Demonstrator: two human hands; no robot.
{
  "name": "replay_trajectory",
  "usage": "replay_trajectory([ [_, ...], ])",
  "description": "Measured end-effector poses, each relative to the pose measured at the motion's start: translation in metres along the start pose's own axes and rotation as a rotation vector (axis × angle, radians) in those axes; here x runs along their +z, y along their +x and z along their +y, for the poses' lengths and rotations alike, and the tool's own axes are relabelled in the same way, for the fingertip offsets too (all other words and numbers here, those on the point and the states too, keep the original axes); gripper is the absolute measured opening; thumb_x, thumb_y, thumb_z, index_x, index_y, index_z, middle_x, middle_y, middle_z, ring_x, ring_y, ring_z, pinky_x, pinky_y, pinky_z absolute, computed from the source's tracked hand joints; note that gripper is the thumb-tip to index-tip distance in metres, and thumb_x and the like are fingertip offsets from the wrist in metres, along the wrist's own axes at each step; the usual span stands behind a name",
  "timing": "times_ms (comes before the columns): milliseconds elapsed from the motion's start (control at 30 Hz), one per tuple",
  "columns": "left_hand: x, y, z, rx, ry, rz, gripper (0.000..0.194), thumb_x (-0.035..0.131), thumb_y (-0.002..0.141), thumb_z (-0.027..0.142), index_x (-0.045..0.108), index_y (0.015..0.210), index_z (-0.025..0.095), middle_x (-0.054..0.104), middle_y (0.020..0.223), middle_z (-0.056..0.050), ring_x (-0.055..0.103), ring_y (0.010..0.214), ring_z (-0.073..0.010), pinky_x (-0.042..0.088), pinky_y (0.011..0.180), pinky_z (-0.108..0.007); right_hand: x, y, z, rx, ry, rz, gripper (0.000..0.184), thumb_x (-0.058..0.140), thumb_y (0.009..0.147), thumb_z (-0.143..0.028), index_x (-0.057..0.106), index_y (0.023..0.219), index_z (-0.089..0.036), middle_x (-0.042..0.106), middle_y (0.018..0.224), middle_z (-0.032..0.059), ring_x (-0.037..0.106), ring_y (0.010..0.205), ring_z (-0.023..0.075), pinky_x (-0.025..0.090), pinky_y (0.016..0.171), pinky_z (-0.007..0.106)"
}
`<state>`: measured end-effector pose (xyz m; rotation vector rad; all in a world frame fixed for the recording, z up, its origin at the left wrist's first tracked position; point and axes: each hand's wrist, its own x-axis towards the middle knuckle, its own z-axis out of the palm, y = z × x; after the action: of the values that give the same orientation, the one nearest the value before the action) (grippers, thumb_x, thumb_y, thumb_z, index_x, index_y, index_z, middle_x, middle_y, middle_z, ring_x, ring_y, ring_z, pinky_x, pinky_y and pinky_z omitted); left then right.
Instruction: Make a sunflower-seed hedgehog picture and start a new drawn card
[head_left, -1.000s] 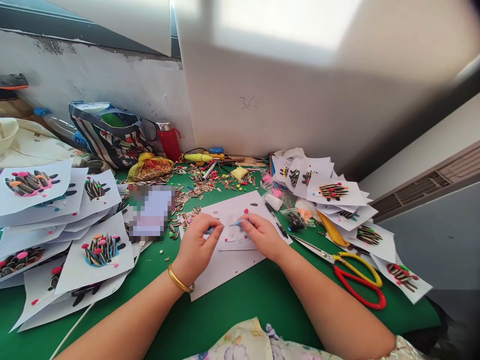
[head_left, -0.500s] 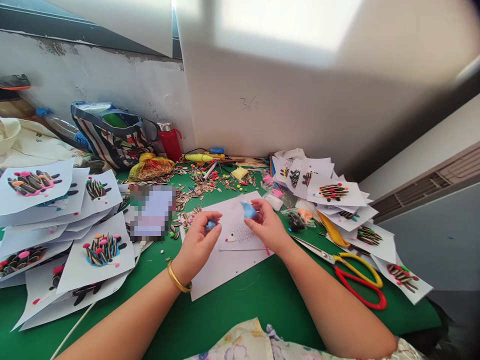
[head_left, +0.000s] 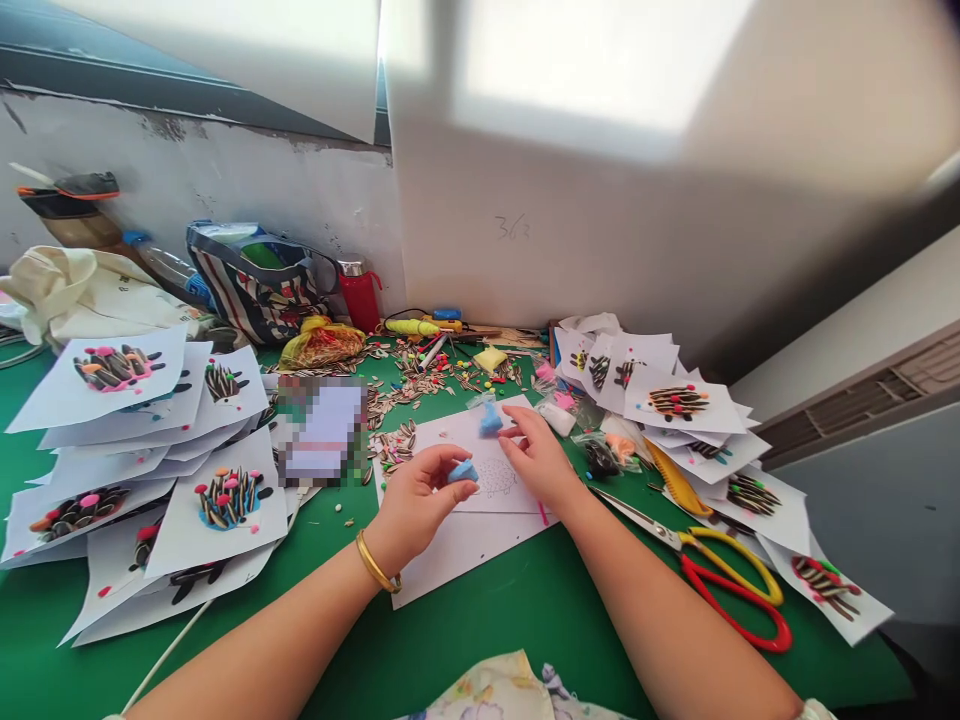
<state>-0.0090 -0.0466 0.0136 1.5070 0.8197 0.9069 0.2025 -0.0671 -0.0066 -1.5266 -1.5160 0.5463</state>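
My left hand (head_left: 415,508) pinches a small lump of light blue clay (head_left: 463,471) between thumb and fingers, above the paper. My right hand (head_left: 546,462) holds nothing; its fingers are apart beside a larger piece of blue clay (head_left: 490,421) in a clear wrapper. That piece lies at the top of a small white card with a hedgehog drawing (head_left: 496,479), partly covered by my hands. Beneath the card is a larger white sheet (head_left: 435,568) on the green table.
Stacked cards with seed-covered hedgehogs stand at left (head_left: 217,540) and right (head_left: 682,400). Red-and-yellow scissors (head_left: 739,580) lie right of my forearm. Loose sunflower seeds (head_left: 427,380), bagged black clay (head_left: 600,457), a blurred phone (head_left: 322,430) and a red flask (head_left: 360,298) sit around the paper.
My right hand has let go of the wrapped blue clay, which now lies on the paper. My left hand has moved right with its blue lump. The view has shifted slightly.
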Motion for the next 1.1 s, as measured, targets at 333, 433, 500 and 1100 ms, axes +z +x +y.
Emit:
replay_trajectory([
  [333,0.002,0.000,0.001,-0.029,-0.008,-0.085,0.031,0.060,0.085,0.035,0.063,0.111,0.019,0.071,0.102,-0.008,0.071,0.084,-0.0195,0.058,0.081,-0.037,-0.001,-0.025,-0.033,-0.251,0.003,-0.066,0.026,0.047,0.095,-0.025,0.063,0.116,-0.024,0.063,0.103,0.0079,0.059,0.100,0.0206,0.051,0.085,0.036],
  [433,0.001,0.001,0.001,-0.057,-0.060,-0.046,0.031,0.067,0.080,0.034,0.059,0.105,0.018,0.071,0.090,-0.004,0.071,0.080,-0.0186,0.059,0.078,-0.036,0.001,-0.030,-0.037,-0.300,0.005,-0.121,0.029,0.054,0.094,-0.029,0.060,0.122,-0.026,0.062,0.101,0.0067,0.060,0.092,0.0191,0.052,0.083,0.036],
  [500,0.001,0.002,0.001,-0.071,-0.057,-0.034,0.030,0.069,0.078,0.034,0.057,0.101,0.019,0.070,0.083,-0.002,0.070,0.078,-0.0183,0.059,0.074,-0.034,0.004,-0.031,-0.038,-0.328,-0.005,-0.140,0.038,0.059,0.091,-0.034,0.056,0.128,-0.028,0.061,0.102,0.0060,0.060,0.089,0.0186,0.052,0.081,0.036],
  [1100,-0.002,-0.001,-0.005,0.105,0.345,-0.099,0.025,0.054,0.091,0.040,0.061,0.106,0.022,0.067,0.099,-0.004,0.063,0.086,-0.0170,0.051,0.076,-0.031,0.002,-0.031,-0.040,-0.340,-0.157,-0.129,0.022,0.058,0.091,-0.031,0.063,0.111,-0.024,0.066,0.089,0.0053,0.059,0.082,0.0195,0.046,0.076,0.034],
])
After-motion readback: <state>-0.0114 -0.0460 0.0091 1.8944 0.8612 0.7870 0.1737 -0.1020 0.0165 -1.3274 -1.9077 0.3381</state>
